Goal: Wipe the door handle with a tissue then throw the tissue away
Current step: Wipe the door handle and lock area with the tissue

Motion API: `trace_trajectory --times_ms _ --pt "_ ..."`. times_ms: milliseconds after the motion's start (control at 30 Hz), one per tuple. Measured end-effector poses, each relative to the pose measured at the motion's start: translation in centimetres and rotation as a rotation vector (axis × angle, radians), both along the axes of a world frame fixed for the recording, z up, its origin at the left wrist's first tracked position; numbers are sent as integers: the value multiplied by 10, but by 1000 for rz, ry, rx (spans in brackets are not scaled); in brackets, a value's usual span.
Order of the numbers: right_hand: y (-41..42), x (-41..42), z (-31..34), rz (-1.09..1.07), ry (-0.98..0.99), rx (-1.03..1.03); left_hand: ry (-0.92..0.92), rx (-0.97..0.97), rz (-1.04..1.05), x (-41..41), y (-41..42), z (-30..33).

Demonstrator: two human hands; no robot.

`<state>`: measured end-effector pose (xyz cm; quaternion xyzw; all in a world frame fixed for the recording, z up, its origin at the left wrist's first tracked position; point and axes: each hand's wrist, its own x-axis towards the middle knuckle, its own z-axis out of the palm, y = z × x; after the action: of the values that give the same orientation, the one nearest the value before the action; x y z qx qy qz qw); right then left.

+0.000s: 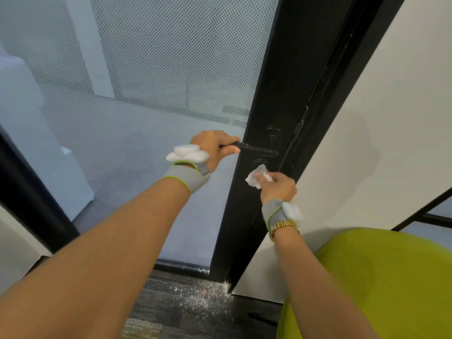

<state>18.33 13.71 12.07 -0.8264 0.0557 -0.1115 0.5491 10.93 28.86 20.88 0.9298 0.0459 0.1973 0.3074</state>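
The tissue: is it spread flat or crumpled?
Crumpled: the tissue is bunched in the right hand, just below the door handle.

This looks like an office. A big glass door [146,94] with tiny dots on it sits in a black frame [276,94]. Below the door lies grey carpet [176,311]. Right of the door stands a plain white wall [381,133].

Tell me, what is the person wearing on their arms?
Both arms are bare, with no sleeves. Each wrist has a grey band edged in bright green, with a white plastic lump strapped on. The right wrist also has a gold bracelet.
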Motion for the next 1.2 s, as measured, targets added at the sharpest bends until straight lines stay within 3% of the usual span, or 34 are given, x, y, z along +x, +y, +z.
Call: trace_trajectory --times_ms 133,267,433,633,700,800,900,1067,1200 --pt "-10 -5 8 21 -160 -116 18 5 3 2 1 0" --pt "-6 -11 3 197 -362 -329 22 2 12 1 0 1" --pt "-25 -13 -11 249 -297 -307 0 17 44 -4 -10 0" --pt "-31 -9 8 179 -472 -242 -370 6 226 -35 -16 -12" --pt "-26 -5 20 208 -543 -371 -248 -5 219 -38 -17 -24" --pt "-20 2 29 219 -651 -629 95 13 147 -34 -17 -40" --pt "-13 4 28 228 -526 -646 297 62 100 -25 -19 -55" --pt "-10 8 17 327 -487 -633 292 -78 155 2 -29 -73" --pt "-18 14 18 493 -486 -750 188 -254 197 26 -41 -81"
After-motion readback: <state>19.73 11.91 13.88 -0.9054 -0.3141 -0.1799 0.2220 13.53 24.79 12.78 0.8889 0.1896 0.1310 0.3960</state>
